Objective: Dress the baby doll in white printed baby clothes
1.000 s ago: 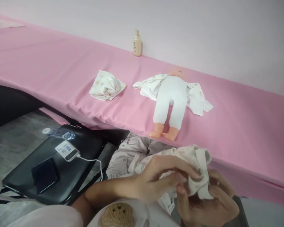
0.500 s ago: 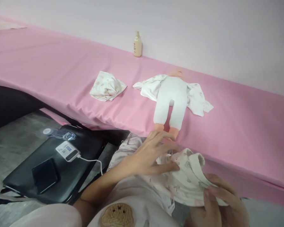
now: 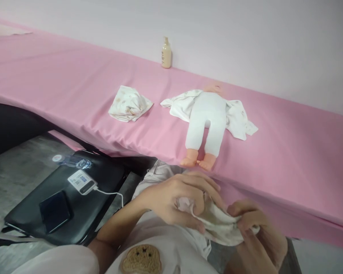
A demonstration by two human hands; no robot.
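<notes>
You are holding a small printed garment [image 3: 220,227] between both hands, low in front of your chest and just below the near edge of the pink-covered table [image 3: 74,87]. Your left hand [image 3: 177,199] is curling over the garment's left end, fingers [image 3: 208,186] bent and close together on top, thumb tucking underneath, so the cloth is being pinched between them. Your right hand [image 3: 254,232] is gripping the right end, fingers folding tightly around a bunched edge; neither hand is spread. The garment is sagging slightly between the two grips and is touching nothing on the table.

A doll [image 3: 207,121] in white leggings is lying on the table beyond your hands, feet pointing toward you at the table's edge, with an open printed top [image 3: 238,118] spreading out beneath it. A folded cloth [image 3: 129,104] is sitting to the doll's left, apart from it. A pump bottle [image 3: 166,53] is standing upright against the wall behind them. To your left, a black seat [image 3: 103,179] is carrying a phone [image 3: 55,211], a power bank [image 3: 80,182] and a water bottle [image 3: 71,160] lying on its side.
</notes>
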